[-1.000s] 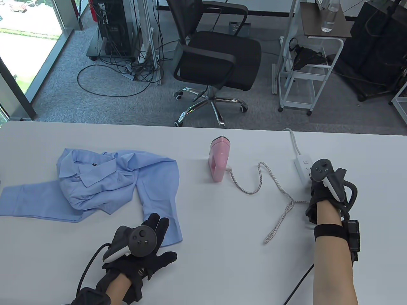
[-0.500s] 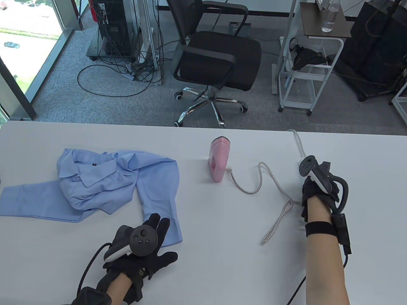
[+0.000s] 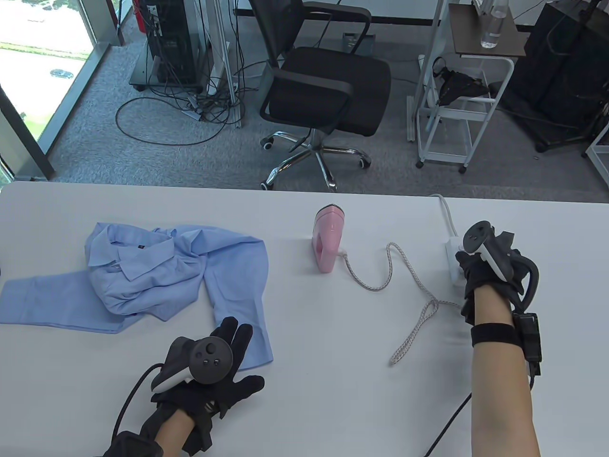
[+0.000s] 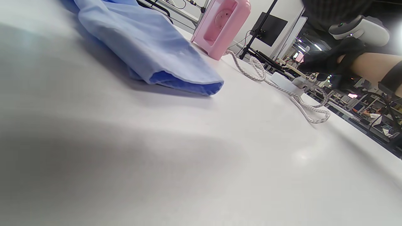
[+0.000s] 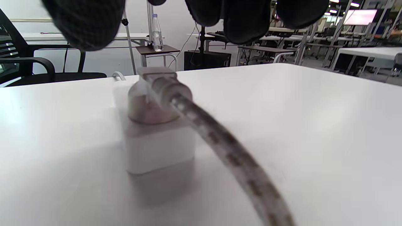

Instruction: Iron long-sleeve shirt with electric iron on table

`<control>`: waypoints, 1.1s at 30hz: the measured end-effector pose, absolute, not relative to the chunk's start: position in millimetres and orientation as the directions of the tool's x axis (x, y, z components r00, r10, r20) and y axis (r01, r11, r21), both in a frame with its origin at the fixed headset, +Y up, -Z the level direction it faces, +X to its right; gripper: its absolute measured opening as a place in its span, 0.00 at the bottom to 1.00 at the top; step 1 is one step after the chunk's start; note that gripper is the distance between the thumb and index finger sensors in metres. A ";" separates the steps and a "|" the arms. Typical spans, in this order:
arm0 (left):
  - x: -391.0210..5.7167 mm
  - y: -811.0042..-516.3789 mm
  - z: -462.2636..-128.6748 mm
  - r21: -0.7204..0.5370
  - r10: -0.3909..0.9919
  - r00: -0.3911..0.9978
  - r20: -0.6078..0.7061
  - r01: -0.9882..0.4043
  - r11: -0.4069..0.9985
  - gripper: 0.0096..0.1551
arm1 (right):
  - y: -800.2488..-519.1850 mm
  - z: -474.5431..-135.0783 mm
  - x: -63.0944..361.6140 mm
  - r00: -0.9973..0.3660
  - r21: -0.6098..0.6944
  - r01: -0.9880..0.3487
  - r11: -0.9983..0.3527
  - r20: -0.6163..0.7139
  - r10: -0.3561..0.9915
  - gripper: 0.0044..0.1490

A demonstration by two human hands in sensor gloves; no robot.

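Both hands idle: left (image 3: 216,381) flat beside shirt (image 3: 142,276), fingers spread; right (image 3: 480,276) over plugged-in strip (image 5: 158,141) (grip unclear). Iron (image 3: 327,243) upright mid-counter, probably heating.

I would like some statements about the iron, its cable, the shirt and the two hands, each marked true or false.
1. The pink iron stands upright on the table. True.
2. The iron's plug sits in the white power strip. True.
3. The blue shirt lies flat and smooth. False: it is crumpled, with its body bunched up.
4. The right hand holds the iron. False: it is over the power strip, apart from the iron.
5. The left hand rests by the end of a shirt sleeve. True.
6. The braided cable hangs off the table's edge. False: it lies in curves on the table.
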State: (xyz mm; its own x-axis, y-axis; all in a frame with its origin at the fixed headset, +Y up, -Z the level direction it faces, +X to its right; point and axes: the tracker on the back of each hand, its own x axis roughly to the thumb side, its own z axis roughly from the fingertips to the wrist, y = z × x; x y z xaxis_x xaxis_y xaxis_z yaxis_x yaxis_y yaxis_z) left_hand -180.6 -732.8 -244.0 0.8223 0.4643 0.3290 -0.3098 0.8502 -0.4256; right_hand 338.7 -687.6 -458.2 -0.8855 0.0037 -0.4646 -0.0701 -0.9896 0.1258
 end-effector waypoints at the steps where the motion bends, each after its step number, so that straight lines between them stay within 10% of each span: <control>1: -180.5 -733.4 -243.8 -0.427 0.463 0.824 0.328 -0.308 0.850 0.65 | -690.7 -461.3 338.8 -0.884 0.124 -0.101 -0.987 -0.467 0.032 0.53; 9: -185.2 -735.0 -246.2 -0.430 0.463 0.831 0.308 -0.312 0.847 0.65 | -734.7 -475.6 331.7 -0.906 0.313 -0.076 -0.947 -0.418 -0.066 0.46; 25: -184.7 -736.1 -246.0 -0.438 0.457 0.837 0.301 -0.304 0.846 0.65 | -740.5 -473.9 326.2 -0.900 0.256 -0.136 -0.957 -0.437 0.011 0.48; 30: -194.3 -727.2 -245.1 -0.377 0.446 0.850 0.282 -0.329 0.866 0.65 | -728.3 -467.1 327.4 -0.901 0.298 -0.191 -0.935 -0.431 0.046 0.56; 33: -206.1 -718.3 -247.7 -0.308 0.428 0.872 0.238 -0.351 0.884 0.64 | -698.0 -458.8 311.3 -0.928 0.096 -0.177 -0.979 -0.347 0.134 0.56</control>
State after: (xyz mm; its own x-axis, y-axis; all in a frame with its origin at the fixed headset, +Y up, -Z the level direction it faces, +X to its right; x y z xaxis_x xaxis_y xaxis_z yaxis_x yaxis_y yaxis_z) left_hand -206.1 -718.3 -247.7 0.8716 0.4285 0.2383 -0.3506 0.8844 -0.3081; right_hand 311.3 -698.0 -458.8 -0.9282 0.1337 -0.3473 -0.1771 -0.9795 0.0962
